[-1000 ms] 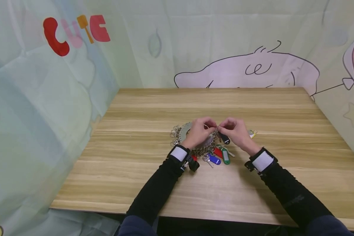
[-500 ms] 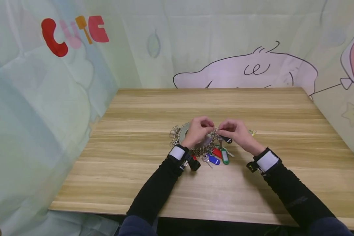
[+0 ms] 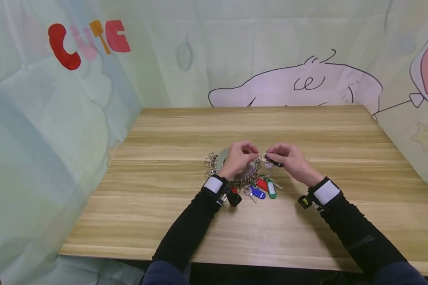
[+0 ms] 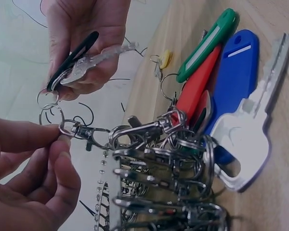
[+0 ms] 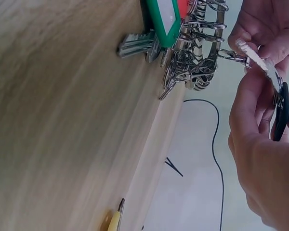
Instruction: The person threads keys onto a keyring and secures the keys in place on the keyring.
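My left hand [image 3: 237, 159] pinches a split ring [image 4: 62, 114] between thumb and fingers. That ring hangs from a swivel clip [image 4: 85, 132] on the round metal key holder [image 3: 221, 161]. Just to the right, my right hand [image 3: 293, 163] holds a black key tag [image 4: 72, 61] with a silver key [image 4: 98, 61]. The tag's small ring [image 4: 38, 98] meets the split ring at my left fingertips; whether they are linked I cannot tell. Several clips and rings line the holder's edge. From its near side hang a green tag [image 3: 271, 189], a red tag [image 3: 262, 184] and a blue tag [image 3: 257, 192].
A yellow key tag [image 4: 165, 59] lies on the wooden table [image 3: 157, 206] beyond my right hand, mostly hidden in the head view. A silver key [image 3: 250, 194] rests beside the blue tag. Printed cloth [image 3: 185, 79] walls off the back and sides.
My right hand has shifted slightly right, away from the left. The black tag has gone from hanging down to lying nearly level under its fingers. The left hand has hardly moved.
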`<state>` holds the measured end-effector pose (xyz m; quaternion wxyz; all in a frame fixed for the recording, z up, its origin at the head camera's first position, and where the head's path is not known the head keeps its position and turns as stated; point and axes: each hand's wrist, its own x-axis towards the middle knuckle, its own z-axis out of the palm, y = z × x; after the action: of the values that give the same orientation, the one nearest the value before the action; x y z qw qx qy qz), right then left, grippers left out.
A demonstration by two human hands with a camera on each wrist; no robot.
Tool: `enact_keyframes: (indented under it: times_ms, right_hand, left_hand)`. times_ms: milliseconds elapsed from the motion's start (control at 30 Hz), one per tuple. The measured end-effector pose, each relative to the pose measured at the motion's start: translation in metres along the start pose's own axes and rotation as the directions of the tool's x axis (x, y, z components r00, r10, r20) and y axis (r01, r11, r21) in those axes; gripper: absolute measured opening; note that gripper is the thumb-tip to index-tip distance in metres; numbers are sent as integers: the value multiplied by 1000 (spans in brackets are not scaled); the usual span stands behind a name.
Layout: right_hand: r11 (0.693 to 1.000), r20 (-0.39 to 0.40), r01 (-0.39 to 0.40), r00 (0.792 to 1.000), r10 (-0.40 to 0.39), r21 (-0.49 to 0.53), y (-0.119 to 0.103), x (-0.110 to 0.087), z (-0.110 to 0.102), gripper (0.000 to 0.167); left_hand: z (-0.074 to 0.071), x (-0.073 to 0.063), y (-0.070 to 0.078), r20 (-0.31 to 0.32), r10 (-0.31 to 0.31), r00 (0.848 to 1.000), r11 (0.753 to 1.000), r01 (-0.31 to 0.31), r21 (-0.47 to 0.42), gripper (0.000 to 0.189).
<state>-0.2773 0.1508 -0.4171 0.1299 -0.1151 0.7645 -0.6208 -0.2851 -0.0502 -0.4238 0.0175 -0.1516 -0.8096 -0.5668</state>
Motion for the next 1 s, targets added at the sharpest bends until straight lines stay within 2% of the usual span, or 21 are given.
enact_keyframes:
  times_ms: [67,167,233,333,400,433,500,533,600,667,733,767,800,867,933,1000]
  right_hand:
    - [1000,13,2,1000,-2,-13,0,-1,-2,26]
    - [995,35,-5,999,9,-97,1,-2,-5,25]
    - [981,69,2,998,11,-192,4,-3,-7,23]
    - [949,127,44,992,-5,-311,7,-4,-7,18]
    - [930,150,96,988,-44,-356,8,-3,-6,16]
    - [922,148,114,987,-62,-371,8,-3,-6,15]
    - [900,113,142,988,-104,-413,6,-2,-9,14]
    - [887,86,141,990,-115,-439,4,-1,-13,14]
    - [859,13,118,992,-129,-497,0,-1,-24,15]
    - [818,-72,59,990,-122,-572,-2,-1,-38,17]
    - [780,-146,-11,984,-103,-625,-1,-3,-53,20]
    - [762,-178,-40,979,-100,-646,0,-4,-60,21]
    - [744,-206,-68,974,-95,-665,1,-5,-66,21]
    - [706,-247,-114,965,-89,-699,4,-8,-77,23]
    - [681,-269,-148,960,-74,-717,8,-10,-84,25]
    - [658,-267,-163,962,-60,-735,11,-11,-89,26]
  left_hand:
    - [0,0,0,22,3,1000,1000,-4,14,8]
    - [-1,1,1,116,19,993,997,-27,69,8]
    - [-2,2,2,212,40,976,991,-66,115,7]
    - [-2,5,6,356,63,932,974,-135,182,8]
    - [-2,6,7,414,50,909,963,-154,222,9]
    - [-1,8,8,427,42,903,953,-166,255,10]
    - [0,10,10,425,19,905,928,-175,330,12]
    - [2,12,11,414,8,910,907,-181,380,12]
    - [7,17,13,386,-3,922,836,-210,507,12]
    - [12,22,14,361,-7,933,727,-243,642,12]
    - [18,26,14,346,-40,937,615,-250,748,13]
    - [21,27,13,340,-55,939,565,-251,786,14]
    - [24,29,13,330,-76,941,530,-243,813,14]
    - [29,30,13,310,-119,943,479,-219,850,14]
    - [33,31,13,290,-147,946,445,-198,873,14]
    - [36,32,14,276,-158,948,422,-188,887,16]
